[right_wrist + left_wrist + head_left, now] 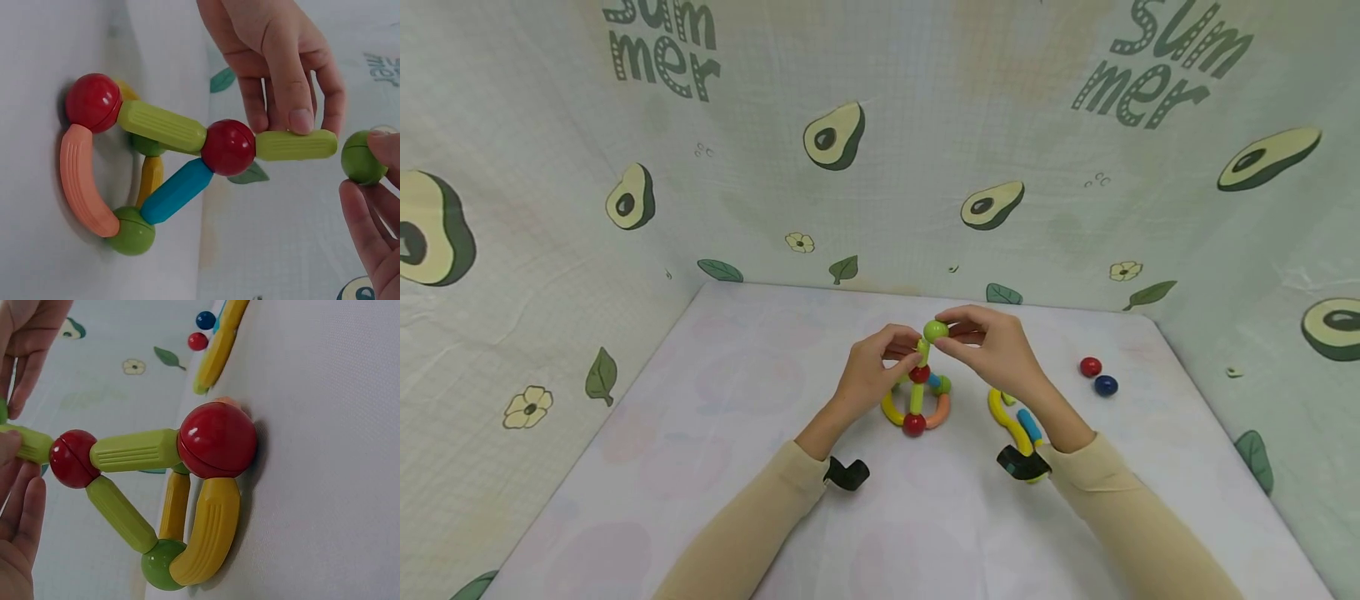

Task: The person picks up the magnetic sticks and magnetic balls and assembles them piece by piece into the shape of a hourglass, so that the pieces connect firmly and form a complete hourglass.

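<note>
A frame of toy rods and balls stands on the table, with curved yellow and orange rods [84, 181] at its base. Straight rods lean up to an upper red ball [229, 147], and a light green rod [297, 145] rises from it. My left hand [876, 367] pinches that upright rod between thumb and fingers. Just above its tip, my right hand [996, 346] pinches a green ball [362, 157]. In the right wrist view a narrow gap separates ball and rod. A lower red ball [217, 440] forms the near base corner.
Loose yellow [1011, 427] and blue rods [1030, 425] lie under my right forearm. Farther right on the table rest a loose red ball [1091, 367] and a dark blue ball [1106, 385]. A printed cloth hangs behind and at both sides.
</note>
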The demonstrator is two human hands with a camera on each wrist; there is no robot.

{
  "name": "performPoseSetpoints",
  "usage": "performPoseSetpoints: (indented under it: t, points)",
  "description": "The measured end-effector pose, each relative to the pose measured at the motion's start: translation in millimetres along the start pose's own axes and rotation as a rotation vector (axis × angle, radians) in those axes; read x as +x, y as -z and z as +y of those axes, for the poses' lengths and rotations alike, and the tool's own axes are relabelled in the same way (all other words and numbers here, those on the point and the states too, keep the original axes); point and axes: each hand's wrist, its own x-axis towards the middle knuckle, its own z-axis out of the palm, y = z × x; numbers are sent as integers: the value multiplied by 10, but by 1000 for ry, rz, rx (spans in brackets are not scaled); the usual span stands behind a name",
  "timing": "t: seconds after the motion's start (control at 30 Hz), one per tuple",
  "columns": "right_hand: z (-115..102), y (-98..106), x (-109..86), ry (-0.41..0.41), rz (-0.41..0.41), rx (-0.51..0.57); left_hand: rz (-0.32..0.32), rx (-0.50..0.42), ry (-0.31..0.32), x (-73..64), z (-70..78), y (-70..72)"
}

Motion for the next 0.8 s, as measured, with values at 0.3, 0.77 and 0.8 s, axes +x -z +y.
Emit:
performPoseSetpoints:
  t: [0.3,0.77,0.8]
  points:
    - [36,-108,24,17,1,80,21,7,-21,-9,13,-10]
    - [63,-131,12,9,8,100,16,-36,-67,70,42,110]
    - [64,-128,12,9,8,96,11,-29,-69,83,52,123]
